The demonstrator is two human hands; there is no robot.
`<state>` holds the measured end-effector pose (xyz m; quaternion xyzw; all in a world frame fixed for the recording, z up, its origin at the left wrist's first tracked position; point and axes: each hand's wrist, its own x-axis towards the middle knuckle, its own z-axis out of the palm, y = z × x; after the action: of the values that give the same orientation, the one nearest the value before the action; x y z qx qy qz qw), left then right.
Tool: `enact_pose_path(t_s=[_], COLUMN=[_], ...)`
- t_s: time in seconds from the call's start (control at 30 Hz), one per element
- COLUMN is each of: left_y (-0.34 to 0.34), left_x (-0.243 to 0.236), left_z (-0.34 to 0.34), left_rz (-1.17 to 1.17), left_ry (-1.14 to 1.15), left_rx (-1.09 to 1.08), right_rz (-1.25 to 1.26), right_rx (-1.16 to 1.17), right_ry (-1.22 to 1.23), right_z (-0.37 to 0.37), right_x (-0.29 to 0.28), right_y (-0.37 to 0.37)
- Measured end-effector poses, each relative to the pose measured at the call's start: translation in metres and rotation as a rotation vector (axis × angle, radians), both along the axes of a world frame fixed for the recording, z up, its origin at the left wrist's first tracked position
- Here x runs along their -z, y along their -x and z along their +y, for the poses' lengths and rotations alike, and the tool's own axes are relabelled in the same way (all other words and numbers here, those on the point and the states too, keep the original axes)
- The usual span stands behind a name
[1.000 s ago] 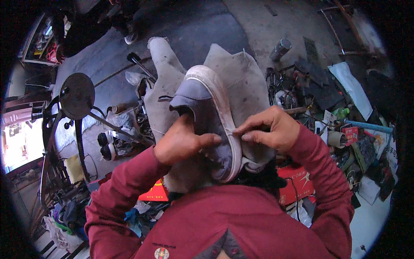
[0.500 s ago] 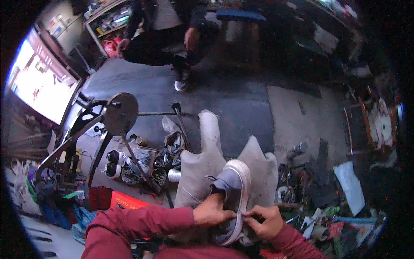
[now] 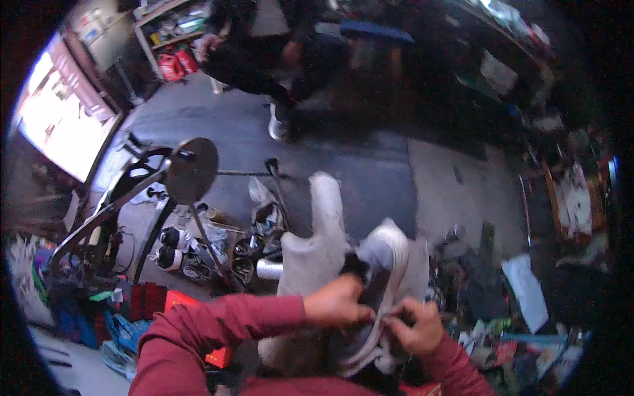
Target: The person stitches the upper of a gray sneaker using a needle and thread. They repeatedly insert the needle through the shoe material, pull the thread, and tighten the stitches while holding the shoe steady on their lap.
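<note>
A grey-blue shoe (image 3: 378, 254) with a pale, thick sole (image 3: 398, 254) lies tilted over my lap, its toe pointing away from me. My left hand (image 3: 338, 303) grips the shoe from the left, thumb against the upper near the sole's edge. On the other side, my right hand (image 3: 417, 326) has thumb and forefinger pinched at the sole's rim; whatever is between them is too small and blurred to make out. Under the shoe, a pale worn cloth (image 3: 307, 257) covers my legs.
A stand machine with a round disc (image 3: 193, 171) stands at left. Near its legs are dark shoes (image 3: 170, 249), a white thread spool (image 3: 269, 268) and bags. A red box (image 3: 181, 300) lies by my left sleeve. Clutter fills the right. A person sits opposite, one shoe (image 3: 278, 123) showing.
The shoe and both hands have shifted slightly right, and the shoe's toe sits farther right. The view has moved a little. Across from me, the seated person's hand and foot have changed position.
</note>
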<state>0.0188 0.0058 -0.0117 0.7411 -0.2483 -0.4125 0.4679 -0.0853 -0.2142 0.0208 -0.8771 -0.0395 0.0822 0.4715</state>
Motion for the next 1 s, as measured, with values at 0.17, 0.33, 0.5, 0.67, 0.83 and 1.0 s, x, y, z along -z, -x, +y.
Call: enact_pose_path(t_s=[0.17, 0.33, 0.5, 0.67, 0.83, 1.0], left_y=[-0.046, -0.062, -0.092, -0.088, -0.058, -0.033], left_x=[-0.023, -0.022, -0.028, -0.028, -0.043, -0.035], left_z=[0.009, 0.017, 0.036, 0.051, 0.064, 0.033], left_rz=[0.110, 0.382, 0.132, -0.431, 0.342, 0.534], left_ry=[-0.164, 0.139, 0.322, 0.191, 0.428, 0.876], left_rx=[0.173, 0.109, 0.182, 0.299, -0.260, -0.254], right_rz=[-0.070, -0.145, -0.054, -0.015, -0.023, -0.095], right_rx=[0.006, 0.009, 0.085, 0.119, 0.105, 0.059], right_ry=[0.108, 0.161, 0.136, 0.091, 0.014, -0.014], right_z=[0.005, 0.006, 0.017, 0.023, 0.009, -0.008], right_x=[-0.017, -0.030, -0.035, -0.033, -0.017, 0.003], right_y=[-0.019, -0.017, -0.008, 0.007, 0.010, 0.010])
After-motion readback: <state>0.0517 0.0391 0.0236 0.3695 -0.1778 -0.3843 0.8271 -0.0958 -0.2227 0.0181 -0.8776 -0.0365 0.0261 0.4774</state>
